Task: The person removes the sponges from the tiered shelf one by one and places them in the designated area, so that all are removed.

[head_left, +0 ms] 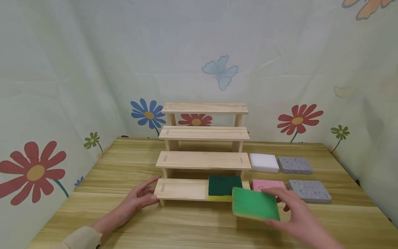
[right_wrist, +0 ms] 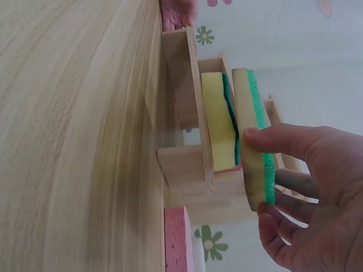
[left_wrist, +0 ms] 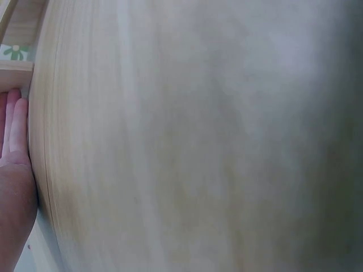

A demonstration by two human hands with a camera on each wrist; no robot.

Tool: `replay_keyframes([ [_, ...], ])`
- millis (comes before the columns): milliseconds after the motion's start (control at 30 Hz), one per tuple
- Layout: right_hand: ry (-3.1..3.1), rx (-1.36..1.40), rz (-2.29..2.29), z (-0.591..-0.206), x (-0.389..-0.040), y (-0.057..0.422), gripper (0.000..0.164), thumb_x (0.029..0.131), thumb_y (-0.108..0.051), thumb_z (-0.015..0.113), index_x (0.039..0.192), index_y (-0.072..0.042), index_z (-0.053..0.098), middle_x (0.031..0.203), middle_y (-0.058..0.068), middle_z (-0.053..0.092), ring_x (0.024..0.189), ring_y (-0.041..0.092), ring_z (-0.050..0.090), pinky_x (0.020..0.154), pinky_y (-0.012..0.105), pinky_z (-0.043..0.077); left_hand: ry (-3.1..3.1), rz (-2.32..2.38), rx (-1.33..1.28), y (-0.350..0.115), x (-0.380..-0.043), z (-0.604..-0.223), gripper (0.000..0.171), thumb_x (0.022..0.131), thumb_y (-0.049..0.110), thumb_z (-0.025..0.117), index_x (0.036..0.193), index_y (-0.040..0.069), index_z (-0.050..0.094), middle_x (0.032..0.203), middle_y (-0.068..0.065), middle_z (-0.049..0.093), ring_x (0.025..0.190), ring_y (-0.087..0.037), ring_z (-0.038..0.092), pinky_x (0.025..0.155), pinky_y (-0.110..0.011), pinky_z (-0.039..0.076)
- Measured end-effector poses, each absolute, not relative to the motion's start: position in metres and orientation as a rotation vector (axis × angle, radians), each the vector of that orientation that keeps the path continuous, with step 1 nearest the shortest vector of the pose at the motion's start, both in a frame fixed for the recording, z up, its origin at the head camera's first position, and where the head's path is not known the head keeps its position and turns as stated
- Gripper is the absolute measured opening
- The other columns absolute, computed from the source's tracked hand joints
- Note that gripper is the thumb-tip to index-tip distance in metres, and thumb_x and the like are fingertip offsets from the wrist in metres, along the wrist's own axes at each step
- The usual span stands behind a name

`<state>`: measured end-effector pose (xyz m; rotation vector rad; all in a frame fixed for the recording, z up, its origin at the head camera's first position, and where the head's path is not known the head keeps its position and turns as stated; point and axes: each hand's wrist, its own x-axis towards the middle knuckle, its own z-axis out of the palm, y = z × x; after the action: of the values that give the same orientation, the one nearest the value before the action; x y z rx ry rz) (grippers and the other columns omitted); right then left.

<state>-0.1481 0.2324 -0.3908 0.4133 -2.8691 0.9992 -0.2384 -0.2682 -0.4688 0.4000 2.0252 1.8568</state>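
Note:
My right hand [head_left: 300, 211] pinches a bright green scouring sponge [head_left: 255, 204] with a pale yellow body. It is held tilted above and in front of the right end of the lowest step. On that step lies a dark green and yellow sponge [head_left: 224, 186], green side up, which the held sponge partly overlaps in the head view. The right wrist view shows my thumb on the yellow side of the held sponge [right_wrist: 249, 175]. My left hand [head_left: 135, 200] touches the left end of the wooden step stand [head_left: 185, 189], its fingers fairly straight against it.
Right of the stand, a white sponge [head_left: 264, 162] and a grey pumice-like block [head_left: 295, 165] lie at the back. Nearer are a pink sponge [head_left: 267, 184], partly behind my right hand, and another grey block [head_left: 309, 191]. A flowered cloth [head_left: 186, 45] hangs behind the table [head_left: 130, 152].

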Motion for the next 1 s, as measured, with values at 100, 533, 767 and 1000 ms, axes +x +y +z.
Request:
replay_keyframes([
  [100, -2.928, 0.383, 1.000, -0.392, -0.148, 0.242, 0.073, 0.072, -0.041, 0.086, 0.136, -0.028, 0.054, 0.128, -0.001, 0.056, 0.103, 0.017, 0.049, 0.071, 0.020, 0.047, 2.032, 1.847, 0.391, -0.268, -0.238, -0.468, 0.068, 0.100, 0.014, 0.055, 0.159, 0.017, 0.020, 0.137, -0.009, 0.055, 0.121, -0.012, 0.060, 0.101, -0.028, 0.053],
  [533, -3.004, 0.333, 0.907, -0.399, -0.142, 0.272, 0.078, 0.071, -0.041, 0.087, 0.138, -0.026, 0.052, 0.132, 0.005, 0.056, 0.102, 0.015, 0.048, 0.069, 0.021, 0.049, 2.043, 1.832, 0.369, -0.267, -0.238, -0.466, 0.069, 0.100, 0.016, 0.055, 0.159, 0.017, 0.019, 0.137, -0.009, 0.055, 0.121, -0.012, 0.060, 0.101, -0.028, 0.052],
  [767, -3.106, 0.270, 0.924, -0.402, -0.142, 0.283, 0.082, 0.072, -0.037, 0.087, 0.142, -0.021, 0.048, 0.131, 0.011, 0.055, 0.105, 0.022, 0.050, 0.072, 0.027, 0.051, 2.037, 1.842, 0.386, -0.267, -0.238, -0.467, 0.069, 0.100, 0.014, 0.054, 0.159, 0.016, 0.019, 0.136, -0.007, 0.056, 0.120, -0.010, 0.060, 0.101, -0.027, 0.052],
  [1000, -3.174, 0.238, 0.922, -0.407, -0.148, 0.290, 0.084, 0.072, -0.034, 0.087, 0.144, -0.019, 0.046, 0.132, 0.013, 0.055, 0.103, 0.021, 0.052, 0.072, 0.029, 0.050, 2.029, 1.851, 0.389, -0.267, -0.238, -0.467, 0.069, 0.100, 0.014, 0.054, 0.159, 0.016, 0.019, 0.135, -0.006, 0.056, 0.120, -0.010, 0.060, 0.101, -0.028, 0.053],
])
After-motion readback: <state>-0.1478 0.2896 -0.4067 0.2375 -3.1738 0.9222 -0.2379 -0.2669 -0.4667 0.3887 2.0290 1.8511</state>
